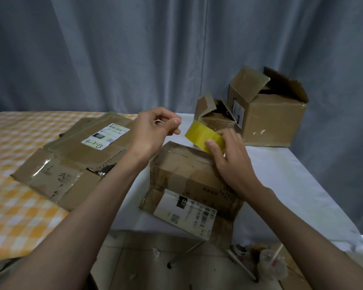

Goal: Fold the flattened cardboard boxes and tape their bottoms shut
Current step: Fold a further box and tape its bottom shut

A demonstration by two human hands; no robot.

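Observation:
A folded brown cardboard box (187, 176) with a white shipping label stands on the white table (291, 185) in front of me. My right hand (228, 158) grips a yellow tape roll (201, 133) just above the box's far top edge. My left hand (155, 130) is raised to the left of the roll, thumb and fingers pinched together on what looks like the clear tape end. A stack of flattened cardboard boxes (71, 160) lies to the left.
Two assembled boxes with open flaps stand at the table's far right, a small one (214, 116) and a large one (275, 116). A yellow checked cloth (13, 206) covers the surface on the left. Below on the floor are a plastic cup with a straw (271, 266) and metal table legs.

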